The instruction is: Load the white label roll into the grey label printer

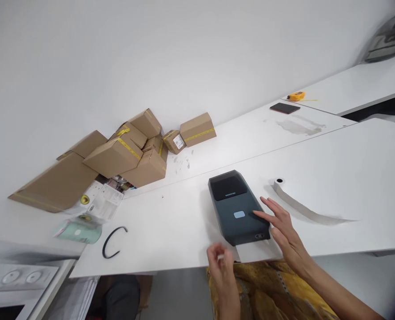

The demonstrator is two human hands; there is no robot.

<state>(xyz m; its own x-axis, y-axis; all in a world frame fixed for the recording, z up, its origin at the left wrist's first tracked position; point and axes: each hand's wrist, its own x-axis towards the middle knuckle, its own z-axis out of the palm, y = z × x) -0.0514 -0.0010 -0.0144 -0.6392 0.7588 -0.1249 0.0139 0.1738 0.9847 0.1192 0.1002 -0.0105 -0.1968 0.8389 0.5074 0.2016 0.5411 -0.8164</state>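
A dark teal portable printer point(242, 229) with a black window and a pale blue button lies on the white table near its front edge. Over its right side my right hand point(285, 231) is spread, the index fingertip at the printer's top beside the button; whether it presses cannot be made out. My left hand point(221, 266) is at the table edge, just off the printer's near left corner, its fingers curled and blurred by motion. Nothing shows clearly between them. To the right of the printer, a small paper roll point(279, 181) trails a long loose strip.
Cardboard boxes point(117, 155) are piled against the wall at left. A black curved band point(104, 244) and a mint-green pouch point(84, 232) lie nearer. Far right are a black flat tablet-like object point(285, 108) and a yellow tape measure point(296, 96). The table's front edge point(170, 270) runs before me.
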